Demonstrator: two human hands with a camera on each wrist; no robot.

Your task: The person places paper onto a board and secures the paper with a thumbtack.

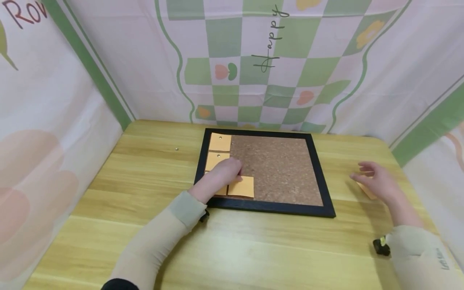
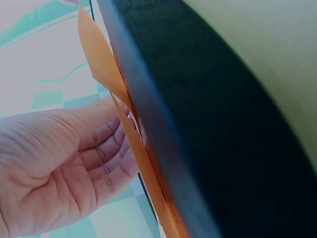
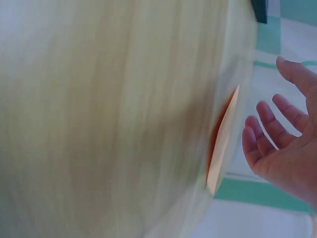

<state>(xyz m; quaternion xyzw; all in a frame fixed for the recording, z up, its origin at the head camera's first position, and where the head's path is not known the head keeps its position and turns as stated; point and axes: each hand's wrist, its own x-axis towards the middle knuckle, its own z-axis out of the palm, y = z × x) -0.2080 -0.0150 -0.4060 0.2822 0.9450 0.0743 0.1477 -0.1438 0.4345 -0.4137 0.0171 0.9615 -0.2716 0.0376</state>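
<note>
My left hand (image 1: 222,173) is over the left part of a black-framed cork board (image 1: 279,169), its fingers bent. The thumb reaches the upper edge of an orange paper note (image 1: 242,187) in the bottom row. In the left wrist view that note (image 2: 99,54) tilts away from the cork beside the left hand (image 2: 64,163); what its fingertips hold there is hidden. Pins fix the top-left note (image 1: 219,144) and the note below it (image 1: 214,161). My right hand (image 1: 380,183), fingers loosely spread, hovers over orange paper (image 1: 367,191) on the table, apart from it in the right wrist view.
One small silver pin (image 1: 176,149) lies on the wooden table (image 1: 253,249) left of the board. Printed cloth (image 1: 152,60) hangs along the table's back and sides. The board's frame (image 1: 275,208) makes a raised edge.
</note>
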